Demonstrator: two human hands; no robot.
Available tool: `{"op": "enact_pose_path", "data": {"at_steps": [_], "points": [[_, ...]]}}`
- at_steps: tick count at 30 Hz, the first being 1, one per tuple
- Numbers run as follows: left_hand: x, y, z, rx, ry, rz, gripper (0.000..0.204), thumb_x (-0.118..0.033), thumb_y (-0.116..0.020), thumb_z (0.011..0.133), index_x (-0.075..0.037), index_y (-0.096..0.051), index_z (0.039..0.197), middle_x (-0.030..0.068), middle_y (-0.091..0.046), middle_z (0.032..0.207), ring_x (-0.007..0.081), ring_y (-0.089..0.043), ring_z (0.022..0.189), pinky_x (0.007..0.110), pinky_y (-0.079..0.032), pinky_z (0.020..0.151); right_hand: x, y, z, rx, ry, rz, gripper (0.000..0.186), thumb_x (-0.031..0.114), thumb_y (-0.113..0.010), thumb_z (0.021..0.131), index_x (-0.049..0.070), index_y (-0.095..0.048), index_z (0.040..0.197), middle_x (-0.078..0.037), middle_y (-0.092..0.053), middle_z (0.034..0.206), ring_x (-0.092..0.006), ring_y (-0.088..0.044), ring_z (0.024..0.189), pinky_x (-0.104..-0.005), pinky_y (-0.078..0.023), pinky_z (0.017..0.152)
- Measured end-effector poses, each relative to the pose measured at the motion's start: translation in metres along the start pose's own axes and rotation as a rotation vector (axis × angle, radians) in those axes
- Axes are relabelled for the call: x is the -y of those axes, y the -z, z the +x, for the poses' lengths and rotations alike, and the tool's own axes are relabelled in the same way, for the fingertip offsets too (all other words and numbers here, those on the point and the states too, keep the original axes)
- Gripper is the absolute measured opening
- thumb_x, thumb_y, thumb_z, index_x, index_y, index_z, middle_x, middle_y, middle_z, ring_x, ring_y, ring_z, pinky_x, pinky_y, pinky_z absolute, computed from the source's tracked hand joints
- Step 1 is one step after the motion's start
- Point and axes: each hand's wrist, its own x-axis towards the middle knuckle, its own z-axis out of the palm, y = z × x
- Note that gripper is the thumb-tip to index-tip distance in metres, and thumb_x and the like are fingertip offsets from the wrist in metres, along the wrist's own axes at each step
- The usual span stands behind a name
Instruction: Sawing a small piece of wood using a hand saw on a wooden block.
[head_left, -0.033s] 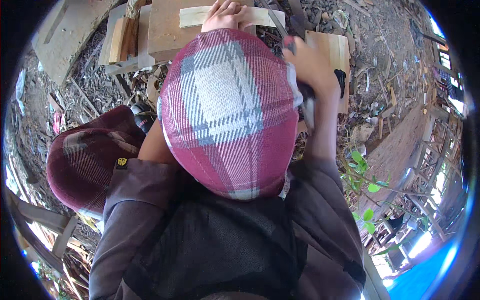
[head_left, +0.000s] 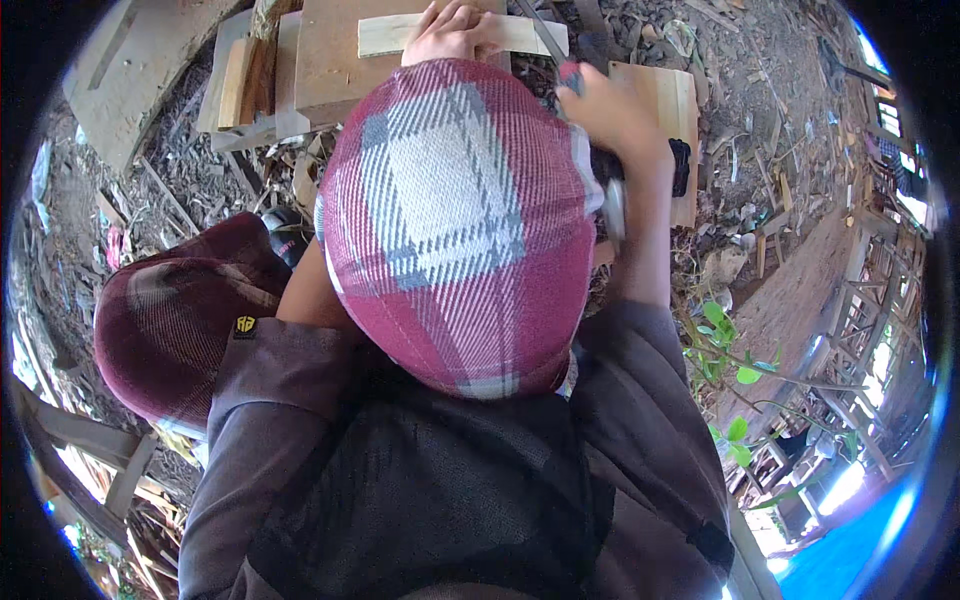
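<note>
My left hand (head_left: 448, 35) lies with bent fingers over a pale wooden strip (head_left: 385, 37), pressing it onto a brown wooden block (head_left: 345, 85); its wrist disappears behind my plaid-covered knee (head_left: 455, 185). Just right of that knee, my right hand (head_left: 610, 115) is wrapped round the red-and-black handle of a long metal blade (head_left: 540, 30), which crosses near the strip's right end. A silver metal piece (head_left: 614, 210), partly hidden, shows below that hand. A light board (head_left: 650, 90) with a black object (head_left: 679, 167) on it lies behind my right wrist.
Debris and scrap wood cover the ground (head_left: 760, 120). A big board (head_left: 120, 80) lies at upper left, my other knee (head_left: 170, 330) and dark shoe (head_left: 283, 240) at left. A leafy plant (head_left: 740, 370) grows at right, near wooden lattice (head_left: 870, 320) and blue sheeting (head_left: 840, 540).
My right hand has shifted slightly up and to the left with the handle and blade. My left hand and the wooden strip are nearly where they were.
</note>
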Motion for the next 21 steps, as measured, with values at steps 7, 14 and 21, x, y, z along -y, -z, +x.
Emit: {"op": "enact_pose_path", "data": {"at_steps": [7,14,21], "points": [[0.027,-0.011,0.000,0.205,0.115,0.153,0.032,-0.029,-0.072,0.081,-0.018,-0.072,0.111,0.0011,-0.067,0.116,0.0231,-0.061,0.114,0.039,-0.046,0.103,0.020,-0.011,0.014,-0.084,-0.025,0.028,0.057,0.043,-0.047,0.095,0.004,-0.046,0.136,-0.032,-0.061,0.118,-0.0476,-0.056,0.116,-0.0499,-0.043,0.100],[0.064,-0.008,0.018,0.121,-0.081,0.149,0.037,-0.038,-0.071,0.080,-0.012,-0.073,0.105,0.0050,-0.071,0.104,0.0299,-0.057,0.106,0.040,-0.045,0.093,0.038,-0.003,-0.006,-0.112,-0.057,0.139,0.051,0.034,-0.047,0.093,-0.008,-0.042,0.122,-0.039,-0.060,0.110,-0.0516,-0.059,0.106,-0.0550,-0.046,0.095],[0.047,-0.013,0.021,0.197,-0.072,0.363,0.059,-0.044,-0.063,0.088,-0.011,-0.051,0.136,0.0157,-0.052,0.138,0.0319,-0.051,0.120,0.042,-0.039,0.104,0.004,-0.023,-0.014,-0.170,0.094,0.401,0.053,0.030,-0.051,0.094,0.006,-0.038,0.139,-0.032,-0.063,0.109,-0.0484,-0.060,0.106,-0.0531,-0.045,0.096]]}}
